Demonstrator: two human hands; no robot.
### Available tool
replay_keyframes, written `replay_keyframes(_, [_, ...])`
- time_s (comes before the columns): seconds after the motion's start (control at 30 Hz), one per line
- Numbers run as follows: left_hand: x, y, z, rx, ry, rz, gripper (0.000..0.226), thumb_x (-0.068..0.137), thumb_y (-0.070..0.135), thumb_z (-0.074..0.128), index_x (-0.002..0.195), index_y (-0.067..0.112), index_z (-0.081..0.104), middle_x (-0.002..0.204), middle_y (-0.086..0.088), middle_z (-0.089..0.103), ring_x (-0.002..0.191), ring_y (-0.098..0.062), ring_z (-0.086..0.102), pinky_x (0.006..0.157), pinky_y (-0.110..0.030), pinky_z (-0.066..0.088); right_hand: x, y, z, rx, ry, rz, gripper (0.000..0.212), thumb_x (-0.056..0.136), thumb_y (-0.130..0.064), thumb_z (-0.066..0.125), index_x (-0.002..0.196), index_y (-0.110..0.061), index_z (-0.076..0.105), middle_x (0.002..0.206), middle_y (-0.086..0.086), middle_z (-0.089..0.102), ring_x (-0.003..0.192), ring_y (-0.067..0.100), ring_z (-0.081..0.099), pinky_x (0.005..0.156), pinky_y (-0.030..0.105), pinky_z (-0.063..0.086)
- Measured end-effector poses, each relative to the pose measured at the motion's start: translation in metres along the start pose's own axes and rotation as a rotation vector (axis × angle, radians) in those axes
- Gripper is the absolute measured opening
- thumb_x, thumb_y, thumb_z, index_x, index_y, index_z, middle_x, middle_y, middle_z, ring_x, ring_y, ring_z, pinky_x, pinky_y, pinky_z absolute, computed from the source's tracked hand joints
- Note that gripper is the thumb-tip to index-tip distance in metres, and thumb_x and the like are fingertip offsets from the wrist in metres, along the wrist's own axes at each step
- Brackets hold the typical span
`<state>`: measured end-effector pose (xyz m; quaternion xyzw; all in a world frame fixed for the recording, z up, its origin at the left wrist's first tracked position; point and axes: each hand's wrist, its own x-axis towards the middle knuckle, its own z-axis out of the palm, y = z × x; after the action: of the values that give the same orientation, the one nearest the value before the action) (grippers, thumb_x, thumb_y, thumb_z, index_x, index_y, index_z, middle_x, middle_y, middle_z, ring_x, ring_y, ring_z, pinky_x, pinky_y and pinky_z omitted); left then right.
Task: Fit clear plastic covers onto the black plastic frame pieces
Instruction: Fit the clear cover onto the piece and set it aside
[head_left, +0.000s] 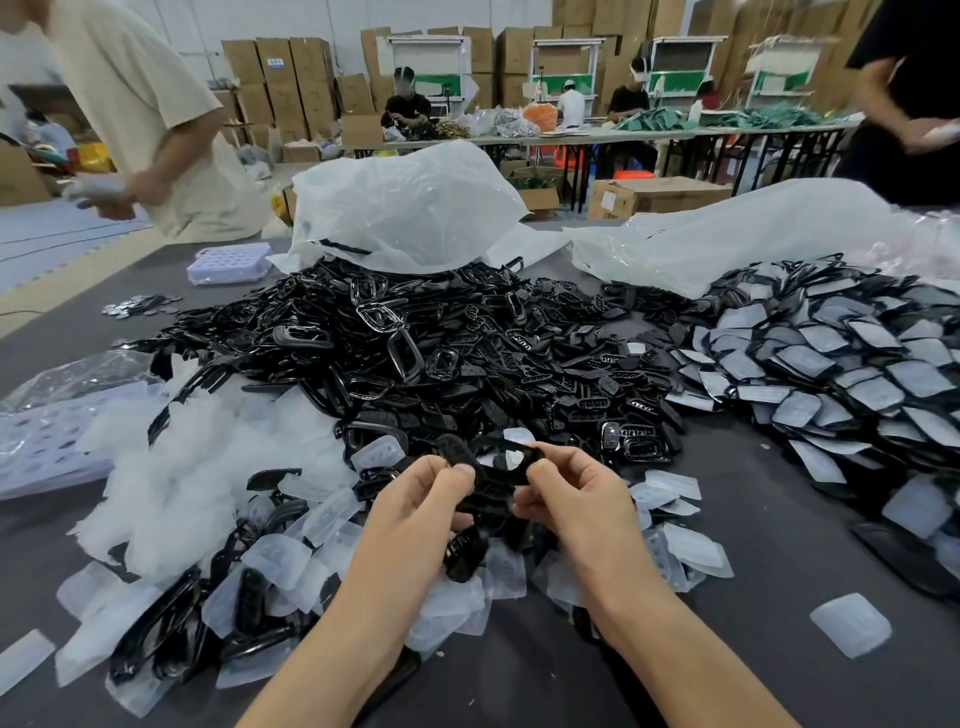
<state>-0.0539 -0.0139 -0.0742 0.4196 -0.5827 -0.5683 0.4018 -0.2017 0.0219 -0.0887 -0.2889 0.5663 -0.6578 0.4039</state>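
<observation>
Both hands hold one black plastic frame piece (493, 462) just above the table, near the front middle. My left hand (415, 514) pinches its left end with thumb and fingers and also keeps a second black piece (465, 556) in the palm. My right hand (576, 499) pinches the frame's right end. A big heap of loose black frame pieces (441, 353) lies behind the hands. Clear plastic covers (291, 561) are scattered under and left of my hands. At the right lies a pile of covered frames (841, 374).
The grey table (779, 519) holds white plastic bags (410, 208) at the back, a clear tray (228, 262) at the back left and a single clear cover (852, 623) at the front right. A person in a beige shirt (150, 104) stands at the left, another at the far right edge.
</observation>
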Motion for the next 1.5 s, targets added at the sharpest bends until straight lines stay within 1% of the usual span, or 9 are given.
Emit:
replay_keyframes(0.13, [0.002, -0.004, 0.000, 0.001, -0.008, 0.007, 0.029, 0.070, 0.057, 0.065, 0.069, 0.028, 0.061, 0.081, 0.008, 0.068, 0.080, -0.007, 0.068, 0.094, -0.047, 0.054, 0.000, -0.002, -0.001, 0.000, 0.014, -0.012, 0.015, 0.091, -0.010, 0.064, 0.101, -0.018, 0.072, 0.067, -0.002, 0.073, 0.064, 0.007, 0.069, 0.073, 0.028, 0.060])
replay_keyframes(0.33, [0.003, -0.005, 0.005, -0.057, -0.028, 0.011, 0.022, 0.068, 0.050, 0.068, 0.071, 0.029, 0.070, 0.078, -0.002, 0.073, 0.069, -0.012, 0.065, 0.068, -0.028, 0.052, 0.000, -0.003, -0.001, 0.024, 0.035, -0.027, 0.016, 0.092, -0.007, 0.063, 0.098, -0.018, 0.072, 0.066, 0.000, 0.072, 0.062, 0.009, 0.068, 0.070, 0.028, 0.059])
replay_keyframes(0.53, [0.003, -0.007, 0.006, -0.093, -0.025, 0.038, 0.031, 0.096, 0.012, 0.061, 0.069, 0.026, 0.070, 0.078, -0.004, 0.074, 0.064, -0.013, 0.063, 0.059, -0.020, 0.051, 0.000, -0.004, -0.003, 0.032, 0.031, -0.033, 0.019, 0.092, -0.007, 0.062, 0.101, -0.020, 0.072, 0.066, 0.000, 0.071, 0.063, 0.010, 0.068, 0.066, 0.021, 0.057])
replay_keyframes(0.73, [-0.002, -0.002, -0.001, 0.238, 0.067, 0.291, 0.033, 0.099, 0.017, 0.049, 0.095, 0.045, 0.067, 0.068, 0.012, 0.059, 0.058, -0.004, 0.051, 0.054, -0.016, 0.043, -0.003, -0.004, -0.005, -0.155, 0.041, -0.132, 0.018, 0.090, -0.015, 0.063, 0.096, -0.029, 0.072, 0.070, -0.006, 0.073, 0.064, 0.007, 0.068, 0.067, 0.024, 0.059])
replay_keyframes(0.83, [-0.001, -0.003, -0.002, 0.399, 0.135, 0.400, 0.025, 0.099, 0.025, 0.051, 0.102, 0.045, 0.064, 0.080, 0.017, 0.060, 0.065, -0.004, 0.054, 0.059, -0.011, 0.041, -0.005, -0.004, -0.006, -0.257, -0.003, -0.164, 0.014, 0.088, -0.024, 0.065, 0.096, -0.033, 0.072, 0.073, -0.007, 0.075, 0.069, 0.008, 0.070, 0.067, 0.022, 0.058])
replay_keyframes(1.0, [0.002, -0.005, -0.004, 0.316, 0.157, 0.305, 0.017, 0.096, 0.022, 0.062, 0.089, 0.038, 0.067, 0.076, 0.009, 0.064, 0.064, -0.003, 0.056, 0.062, -0.014, 0.046, -0.009, -0.005, -0.002, -0.197, -0.082, -0.141, 0.018, 0.093, -0.015, 0.064, 0.098, -0.029, 0.073, 0.074, -0.005, 0.075, 0.068, 0.005, 0.071, 0.061, 0.010, 0.050])
replay_keyframes(1.13, [0.002, 0.004, -0.008, 0.146, 0.090, 0.198, 0.016, 0.091, 0.022, 0.068, 0.085, 0.037, 0.070, 0.083, 0.004, 0.071, 0.075, -0.011, 0.068, 0.071, -0.021, 0.055, -0.008, -0.006, -0.003, -0.133, -0.096, -0.136, 0.018, 0.093, -0.013, 0.064, 0.100, -0.026, 0.074, 0.077, -0.003, 0.076, 0.070, 0.008, 0.073, 0.066, 0.013, 0.053])
replay_keyframes(1.37, [0.002, 0.003, -0.007, 0.147, 0.070, 0.158, 0.006, 0.094, 0.017, 0.066, 0.089, 0.014, 0.064, 0.077, -0.005, 0.071, 0.063, -0.016, 0.067, 0.069, -0.028, 0.059, -0.008, -0.006, -0.003, -0.092, -0.162, -0.120, 0.028, 0.094, -0.011, 0.063, 0.094, -0.036, 0.077, 0.076, -0.005, 0.074, 0.072, 0.009, 0.072, 0.073, 0.021, 0.059])
replay_keyframes(1.5, [0.003, 0.004, -0.008, 0.132, 0.054, 0.181, 0.009, 0.094, 0.012, 0.065, 0.097, 0.019, 0.059, 0.070, 0.007, 0.065, 0.060, -0.016, 0.065, 0.061, -0.016, 0.051, -0.008, -0.005, -0.003, -0.097, -0.194, -0.129, 0.027, 0.095, -0.012, 0.063, 0.098, -0.035, 0.077, 0.079, -0.002, 0.074, 0.074, 0.010, 0.072, 0.078, 0.024, 0.060])
